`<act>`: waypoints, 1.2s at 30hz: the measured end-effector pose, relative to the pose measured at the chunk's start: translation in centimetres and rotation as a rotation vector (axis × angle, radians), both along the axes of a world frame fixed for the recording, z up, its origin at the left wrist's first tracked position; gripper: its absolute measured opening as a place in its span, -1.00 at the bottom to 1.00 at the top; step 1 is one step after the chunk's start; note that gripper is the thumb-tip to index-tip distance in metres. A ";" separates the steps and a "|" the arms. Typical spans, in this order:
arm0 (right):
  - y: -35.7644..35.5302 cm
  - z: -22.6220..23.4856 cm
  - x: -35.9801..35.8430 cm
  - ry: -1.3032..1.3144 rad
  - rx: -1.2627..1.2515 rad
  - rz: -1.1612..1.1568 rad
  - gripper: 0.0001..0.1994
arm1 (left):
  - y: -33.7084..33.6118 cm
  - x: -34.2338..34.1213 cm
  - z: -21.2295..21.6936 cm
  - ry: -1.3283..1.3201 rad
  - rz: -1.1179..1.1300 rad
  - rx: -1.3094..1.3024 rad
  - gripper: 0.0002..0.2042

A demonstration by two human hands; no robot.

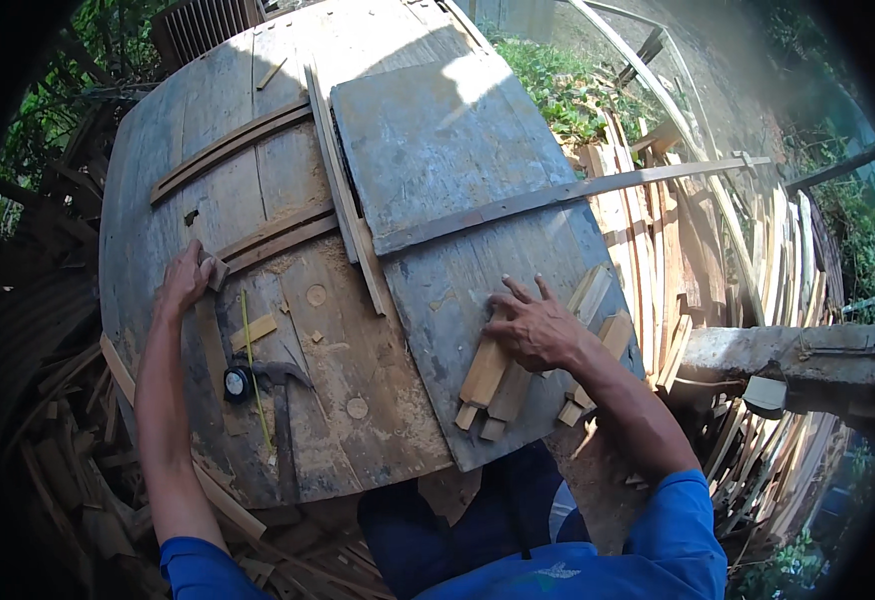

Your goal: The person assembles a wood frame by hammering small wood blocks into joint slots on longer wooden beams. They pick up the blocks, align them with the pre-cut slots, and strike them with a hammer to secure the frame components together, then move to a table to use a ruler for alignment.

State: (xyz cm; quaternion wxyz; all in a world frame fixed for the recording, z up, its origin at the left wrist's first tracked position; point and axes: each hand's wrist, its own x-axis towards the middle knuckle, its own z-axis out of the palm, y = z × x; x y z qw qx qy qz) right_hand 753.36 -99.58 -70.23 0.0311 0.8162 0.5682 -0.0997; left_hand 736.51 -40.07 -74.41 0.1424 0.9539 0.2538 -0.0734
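At the left of the worktable, my left hand (186,277) closes its fingers on the near end of a wooden strip (216,272). That end meets a pair of brown strips (283,238) lying side by side. My right hand (536,325) rests over several short wooden pieces (488,375) on a grey board (448,150). Its fingers are spread, two of them raised; the palm hides part of the wood. Between my arms lie a claw hammer (285,430), a round black tape measure (238,384) with its yellow blade out, and a small light wood offcut (255,332).
Sawdust covers parts of the plank table (358,455). Long strips (343,190) run along the grey board's left edge, and a long grey batten (558,195) crosses it, jutting past the table. Another strip pair (228,152) lies farther off. Stacked timber (648,240) stands to the right.
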 end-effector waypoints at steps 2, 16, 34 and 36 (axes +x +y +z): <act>1.0 0.5 1.5 0.076 -0.018 0.092 -0.59 | -0.5 -1.0 0.0 -0.025 -0.025 0.103 -0.65; 5.8 -1.5 10.1 0.471 0.142 -0.386 -0.43 | -36.4 9.3 4.1 -0.422 -0.461 -0.074 -0.20; 2.5 -3.3 8.6 0.451 0.622 -0.540 -0.44 | -38.0 18.1 -2.9 -0.271 -0.380 0.148 0.04; -4.4 0.1 6.6 0.334 0.590 -0.621 -0.42 | -39.4 19.0 -2.6 -0.173 -0.389 0.120 0.00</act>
